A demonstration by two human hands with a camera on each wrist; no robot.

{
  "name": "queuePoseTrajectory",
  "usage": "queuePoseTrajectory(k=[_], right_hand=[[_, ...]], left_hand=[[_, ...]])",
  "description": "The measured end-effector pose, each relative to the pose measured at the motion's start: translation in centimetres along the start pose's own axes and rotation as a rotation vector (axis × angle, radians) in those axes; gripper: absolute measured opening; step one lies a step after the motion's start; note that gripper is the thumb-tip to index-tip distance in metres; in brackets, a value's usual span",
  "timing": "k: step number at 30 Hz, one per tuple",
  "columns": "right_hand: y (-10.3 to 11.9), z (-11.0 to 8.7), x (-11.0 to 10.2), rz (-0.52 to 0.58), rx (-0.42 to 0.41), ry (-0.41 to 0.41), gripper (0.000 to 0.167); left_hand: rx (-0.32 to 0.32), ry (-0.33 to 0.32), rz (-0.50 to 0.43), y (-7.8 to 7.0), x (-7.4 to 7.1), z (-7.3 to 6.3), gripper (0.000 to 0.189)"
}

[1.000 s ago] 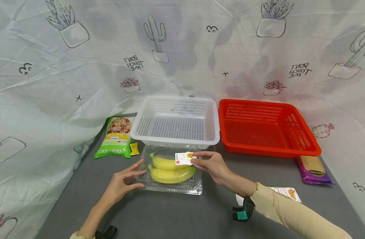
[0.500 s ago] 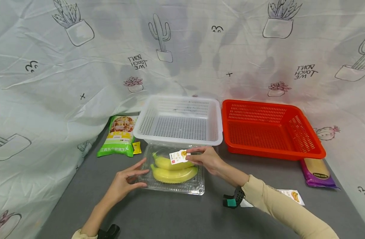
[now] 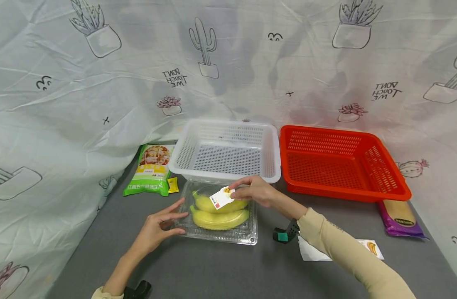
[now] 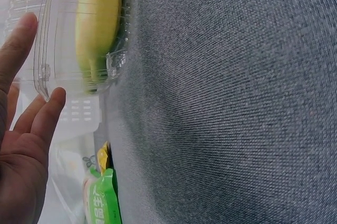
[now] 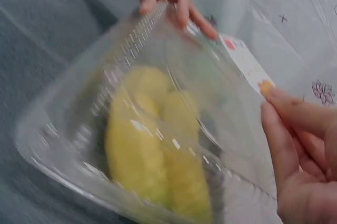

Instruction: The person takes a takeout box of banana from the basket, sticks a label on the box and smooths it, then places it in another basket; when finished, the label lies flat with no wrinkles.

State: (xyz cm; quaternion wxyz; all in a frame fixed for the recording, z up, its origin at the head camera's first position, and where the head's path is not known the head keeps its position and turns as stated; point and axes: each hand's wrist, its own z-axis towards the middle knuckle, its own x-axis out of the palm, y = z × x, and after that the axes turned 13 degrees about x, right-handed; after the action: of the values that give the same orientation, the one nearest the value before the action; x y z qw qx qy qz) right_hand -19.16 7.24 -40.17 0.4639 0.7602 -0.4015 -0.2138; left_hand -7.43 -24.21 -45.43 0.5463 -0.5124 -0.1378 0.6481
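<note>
Two bananas (image 3: 219, 219) lie inside a clear plastic clamshell box (image 3: 228, 237) with its lid down. Along the box's left edge, my left hand (image 3: 156, 226) rests with spread, fairly straight fingers; the fingertips (image 4: 56, 97) touch the rim in the left wrist view. My right hand (image 3: 256, 192) pinches one end of a small white label (image 3: 220, 198) with a banana picture between thumb and forefinger. The label is tilted over the upper part of the lid. Seen from the right wrist, the label (image 5: 245, 63) overlaps the box's far edge.
Behind the box stand a white basket (image 3: 176, 169) and a red basket (image 3: 348, 194). A green food bag (image 3: 148, 178) and a small yellow packet (image 3: 173, 185) lie left. A purple packet (image 3: 400, 224) sits right, and a white label sheet (image 3: 310, 251) lies partly under my right forearm.
My right hand has moved left over the box and turned the label from nearly level to slanted. My left hand stays at the box's left edge. The head view has shifted slightly.
</note>
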Motion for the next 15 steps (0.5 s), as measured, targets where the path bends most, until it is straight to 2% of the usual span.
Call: queuePoseTrajectory(k=[8,15], right_hand=[[0.8,1.1,-1.0,-0.197,-0.016,0.089,0.027],[2.0,1.8,-1.3,-0.363,-0.035,0.214,0.026]], left_hand=[[0.014,0.0,0.013,0.1,0.0,0.0,0.047],[0.004,-0.006,0.021,0.0,0.1,-0.1,0.048]])
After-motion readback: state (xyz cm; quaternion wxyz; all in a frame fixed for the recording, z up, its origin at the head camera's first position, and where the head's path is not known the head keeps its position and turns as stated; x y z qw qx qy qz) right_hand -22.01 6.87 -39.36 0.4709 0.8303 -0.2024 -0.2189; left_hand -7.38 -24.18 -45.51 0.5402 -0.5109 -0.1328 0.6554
